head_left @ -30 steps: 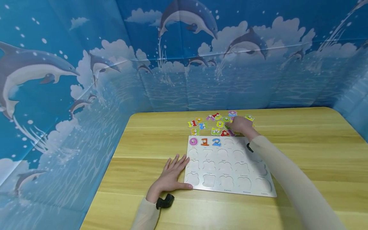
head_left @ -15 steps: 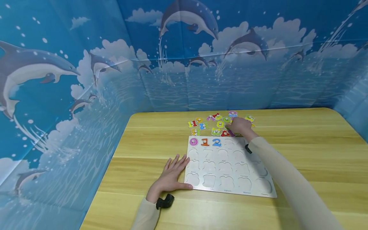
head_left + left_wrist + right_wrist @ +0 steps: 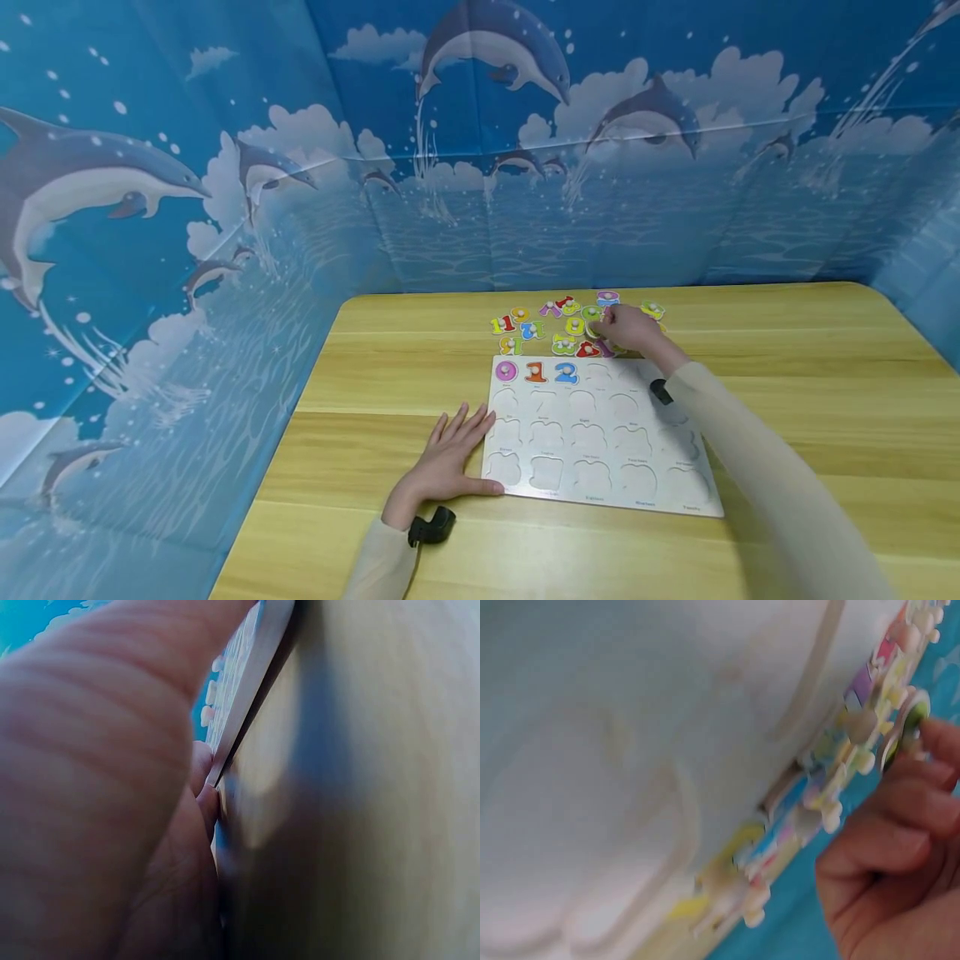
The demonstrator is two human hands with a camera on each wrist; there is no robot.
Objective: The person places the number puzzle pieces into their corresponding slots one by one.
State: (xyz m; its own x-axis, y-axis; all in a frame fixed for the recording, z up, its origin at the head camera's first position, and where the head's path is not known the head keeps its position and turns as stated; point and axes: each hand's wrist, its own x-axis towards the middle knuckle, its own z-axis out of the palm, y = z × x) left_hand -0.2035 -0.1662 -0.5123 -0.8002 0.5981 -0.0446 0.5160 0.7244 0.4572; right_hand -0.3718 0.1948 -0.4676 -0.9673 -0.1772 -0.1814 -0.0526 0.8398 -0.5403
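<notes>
My left hand lies with fingers spread at the left edge of a white number puzzle board; fingertips and thumb touch its rim. Set into the board's top row are a purple 0, an orange 1 and a blue 2. Beyond the far edge, my right hand pinches a green number puzzle piece between thumb and fingers. In the right wrist view this piece is tilted, edge partly toward the camera, its digit mostly hidden by the fingers.
Several knobbed number pieces lie along the board's far side, among them a red and yellow 11, a blue 12 and a red 4. The wooden table meets a blue dolphin-print curtain at the back and left.
My right hand has risen slightly from among the loose pieces, with the green piece now showing in its fingers. The left hand and board stay in place.
</notes>
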